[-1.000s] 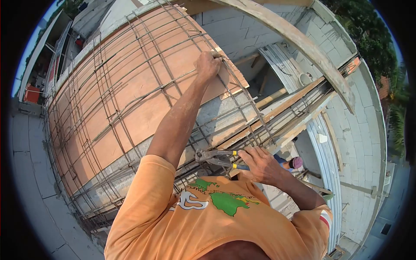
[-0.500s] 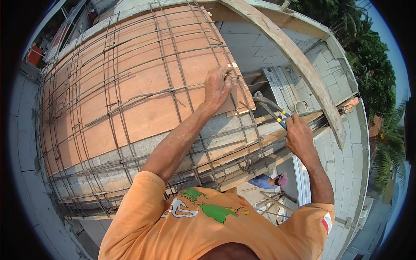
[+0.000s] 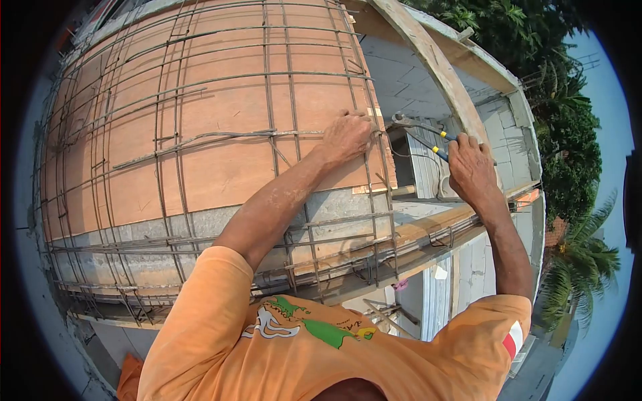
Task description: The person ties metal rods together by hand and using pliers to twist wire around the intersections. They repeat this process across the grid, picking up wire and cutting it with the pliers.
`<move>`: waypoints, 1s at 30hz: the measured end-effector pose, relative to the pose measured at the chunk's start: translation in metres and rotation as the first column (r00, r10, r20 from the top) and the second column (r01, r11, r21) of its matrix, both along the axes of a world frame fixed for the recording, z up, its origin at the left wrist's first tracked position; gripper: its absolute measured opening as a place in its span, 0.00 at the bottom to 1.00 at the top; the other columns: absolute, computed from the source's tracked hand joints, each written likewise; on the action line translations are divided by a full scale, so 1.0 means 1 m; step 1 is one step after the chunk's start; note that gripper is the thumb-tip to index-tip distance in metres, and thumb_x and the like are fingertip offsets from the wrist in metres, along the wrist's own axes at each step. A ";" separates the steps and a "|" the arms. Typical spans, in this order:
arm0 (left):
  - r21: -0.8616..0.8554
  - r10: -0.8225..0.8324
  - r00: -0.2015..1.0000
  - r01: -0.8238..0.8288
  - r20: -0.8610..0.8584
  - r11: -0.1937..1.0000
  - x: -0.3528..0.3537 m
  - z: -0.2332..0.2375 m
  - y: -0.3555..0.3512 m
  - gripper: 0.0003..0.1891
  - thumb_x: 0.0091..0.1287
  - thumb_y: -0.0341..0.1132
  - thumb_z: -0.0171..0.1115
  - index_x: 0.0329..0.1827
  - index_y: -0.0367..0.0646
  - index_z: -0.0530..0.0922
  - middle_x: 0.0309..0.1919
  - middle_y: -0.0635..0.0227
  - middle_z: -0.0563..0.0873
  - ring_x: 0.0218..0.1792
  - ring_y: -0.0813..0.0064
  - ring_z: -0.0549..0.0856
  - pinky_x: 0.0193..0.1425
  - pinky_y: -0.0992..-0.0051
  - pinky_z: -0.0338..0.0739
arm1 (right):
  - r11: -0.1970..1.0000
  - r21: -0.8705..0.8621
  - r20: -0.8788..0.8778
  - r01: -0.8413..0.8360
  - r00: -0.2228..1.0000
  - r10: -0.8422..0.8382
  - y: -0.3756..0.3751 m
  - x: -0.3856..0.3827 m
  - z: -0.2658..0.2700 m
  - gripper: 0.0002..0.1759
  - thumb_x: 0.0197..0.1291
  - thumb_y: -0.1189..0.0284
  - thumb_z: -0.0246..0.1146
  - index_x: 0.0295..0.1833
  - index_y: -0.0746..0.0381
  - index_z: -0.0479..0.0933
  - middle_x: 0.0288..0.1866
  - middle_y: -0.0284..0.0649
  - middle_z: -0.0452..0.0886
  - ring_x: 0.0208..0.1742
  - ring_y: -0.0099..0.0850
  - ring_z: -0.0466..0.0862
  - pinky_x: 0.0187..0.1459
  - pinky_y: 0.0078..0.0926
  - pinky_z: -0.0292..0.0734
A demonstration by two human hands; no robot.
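My left hand [image 3: 348,137] is closed on a rebar crossing near the right edge of the plywood sheet [image 3: 221,160]. My right hand [image 3: 472,164] grips the blue and yellow handles of a pair of pincers [image 3: 420,127], whose head points left, a short way right of my left hand. A thin wire runs below the pincers' head beside the plywood edge. Crossed steel bars [image 3: 231,134] form a grid over the plywood, with a tied overlap of bars left of my left hand.
A long wooden plank [image 3: 428,57] slants above the opening on the right. Light block walls [image 3: 511,137] surround that opening. A wooden beam [image 3: 428,227] and more rebar run along the near edge. Trees [image 3: 568,127] stand beyond the right wall.
The view has shifted. The pincers and my right hand have risen to about the height of my left hand, which still holds the rebar. The person below is now mostly hidden.
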State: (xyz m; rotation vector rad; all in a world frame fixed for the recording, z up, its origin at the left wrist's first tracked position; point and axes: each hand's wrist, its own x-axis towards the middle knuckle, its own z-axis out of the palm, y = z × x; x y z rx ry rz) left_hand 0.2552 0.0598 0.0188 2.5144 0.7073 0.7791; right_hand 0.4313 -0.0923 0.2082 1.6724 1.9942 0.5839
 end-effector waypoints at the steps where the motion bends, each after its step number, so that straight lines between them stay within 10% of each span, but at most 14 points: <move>1: 0.024 0.002 0.999 -0.003 0.042 1.000 0.001 -0.003 0.000 0.08 0.62 0.36 0.64 0.40 0.43 0.86 0.42 0.63 0.89 0.52 0.64 0.84 0.59 0.58 0.74 | 0.999 -0.048 -0.018 0.014 1.000 -0.015 0.005 0.002 -0.004 0.08 0.53 0.79 0.60 0.39 0.64 0.72 0.42 0.45 0.73 0.46 0.42 0.77 0.45 0.42 0.71; 12: 0.055 0.036 0.995 -0.041 0.089 0.998 0.005 -0.006 0.000 0.06 0.58 0.33 0.67 0.34 0.40 0.85 0.39 0.62 0.88 0.50 0.64 0.85 0.56 0.60 0.75 | 0.990 -0.144 0.016 -0.011 1.000 0.014 0.016 -0.002 -0.008 0.08 0.51 0.78 0.63 0.38 0.65 0.75 0.41 0.45 0.73 0.46 0.41 0.77 0.46 0.42 0.73; 23: 0.050 0.058 0.991 -0.065 0.122 0.997 0.005 -0.008 -0.001 0.07 0.53 0.32 0.68 0.34 0.42 0.85 0.39 0.65 0.88 0.49 0.65 0.85 0.52 0.61 0.75 | 0.999 -0.043 0.313 -0.001 0.950 0.015 0.015 -0.024 -0.014 0.16 0.64 0.73 0.56 0.54 0.70 0.78 0.67 0.56 0.71 0.70 0.47 0.70 0.69 0.56 0.61; 30: 0.045 0.071 0.993 -0.075 0.097 0.996 0.005 -0.008 -0.002 0.07 0.53 0.32 0.68 0.34 0.43 0.85 0.39 0.65 0.88 0.50 0.66 0.84 0.53 0.61 0.75 | 0.999 0.027 0.314 -0.032 0.949 0.022 0.012 -0.016 -0.022 0.14 0.64 0.71 0.57 0.52 0.65 0.78 0.62 0.50 0.74 0.66 0.43 0.73 0.67 0.52 0.63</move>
